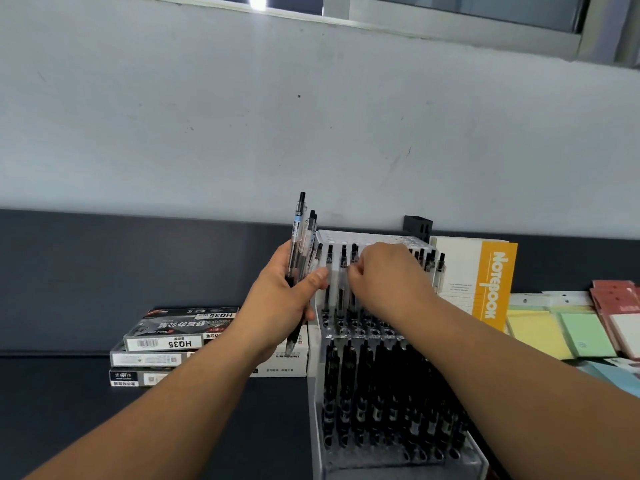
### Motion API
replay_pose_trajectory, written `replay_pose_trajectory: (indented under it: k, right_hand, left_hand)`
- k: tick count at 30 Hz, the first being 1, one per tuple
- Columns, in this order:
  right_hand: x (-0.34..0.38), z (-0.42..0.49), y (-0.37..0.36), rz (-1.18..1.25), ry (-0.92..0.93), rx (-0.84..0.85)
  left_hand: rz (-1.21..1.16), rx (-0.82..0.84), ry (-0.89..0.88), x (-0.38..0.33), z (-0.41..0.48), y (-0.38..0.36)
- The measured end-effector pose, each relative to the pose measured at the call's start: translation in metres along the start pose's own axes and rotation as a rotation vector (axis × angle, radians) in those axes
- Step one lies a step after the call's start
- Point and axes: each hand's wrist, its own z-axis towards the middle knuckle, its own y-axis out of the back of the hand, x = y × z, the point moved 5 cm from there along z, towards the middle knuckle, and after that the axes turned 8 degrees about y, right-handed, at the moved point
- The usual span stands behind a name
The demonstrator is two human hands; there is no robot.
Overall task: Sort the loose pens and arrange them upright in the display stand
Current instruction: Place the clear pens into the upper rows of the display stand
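left hand: mine's wrapped around the loose pens, a small bunch held upright just left of the stand, thumb pressed across the barrels. Left hand is closed firmly on them, clicker ends up, tips poking out below my palm.

right hand: right hand is up at the upper tier with the fingers curled in tight, fingertips right at the top of one of the standing pens. It looks like a pinch, but my knuckles hide the contact, so honestly I can't tell.

where stuff is: display stand sits right in front of me. The front tier is packed with black pens, and the upper tier has a back row filled plus a few empty holes in front.

how they'll handle: I'd guess they're super light, stiff, smooth clear plastic. That means slippery in a bunch, so one can slide out if my thumb relaxes. They're not fragile, though the clips might snag on each other.

where to grab: pinch one near the clicker end and let the tip hang, so it drops straight into a hole.

watch out: the neighbours are close, so it's easy to knock one crooked.

also around: pen boxes stacked to the left, orange notebook to the right.
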Motion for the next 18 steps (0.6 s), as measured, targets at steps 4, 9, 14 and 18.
replay_pose_trajectory:
  k: [4, 9, 14, 18]
  right_hand:
    - [-0.002, -0.002, 0.005, 0.019, 0.009, 0.002]
    - [-0.005, -0.005, 0.001, 0.037, -0.016, 0.074]
    - [-0.008, -0.013, -0.007, 0.068, 0.009, 0.104]
    - [-0.011, -0.022, -0.002, 0.217, 0.009, 0.096]
  left_hand:
    - [0.028, -0.020, 0.029, 0.003, 0.003, -0.001]
    - [0.116, -0.052, 0.042, 0.008, 0.008, -0.005]
    - [0.126, -0.057, 0.036, 0.008, 0.007, -0.008]
    - [0.107, -0.067, 0.038, 0.005, 0.004, -0.008]
